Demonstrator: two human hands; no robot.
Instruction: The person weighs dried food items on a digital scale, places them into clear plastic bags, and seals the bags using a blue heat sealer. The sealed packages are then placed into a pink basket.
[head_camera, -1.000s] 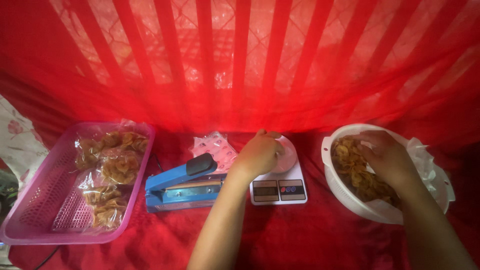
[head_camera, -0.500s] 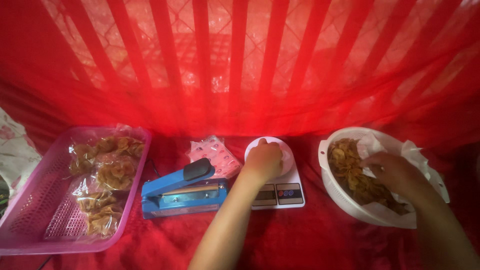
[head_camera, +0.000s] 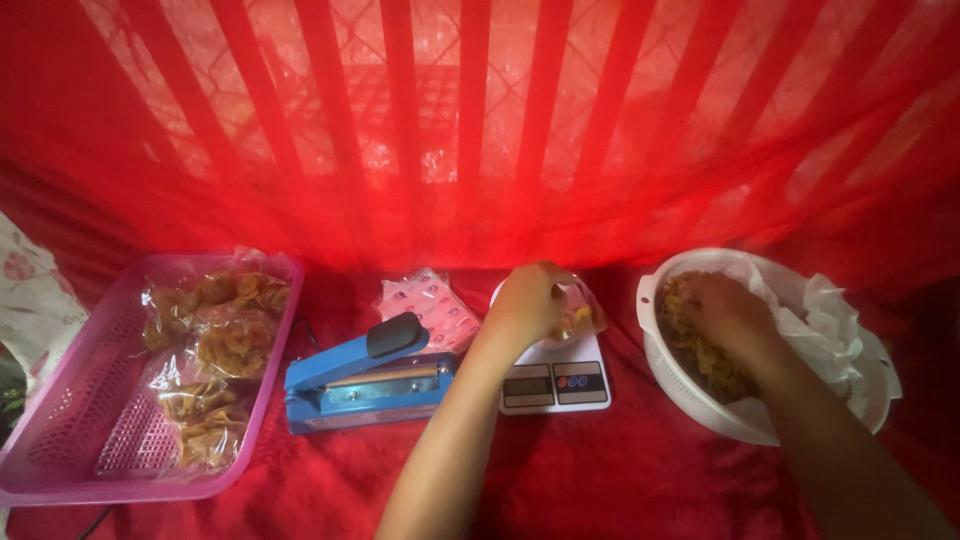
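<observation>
The white bowl of fried chips stands at the right on the red cloth, and it is lined with white paper. We see the right hand down inside it, the fingers bent among the chips; if it has some of them in its grip, we cannot tell. At the far left lies the pink basket, which holds several clear packets of chips. Between the basket and the scale is the blue heat sealer, its arm down. Just right of it stands the white kitchen scale. Over its plate we find the left hand, closed on the top of a small clear bag with some chips in it; the bag rests on the scale. Behind the sealer lies a stack of empty bags.
</observation>
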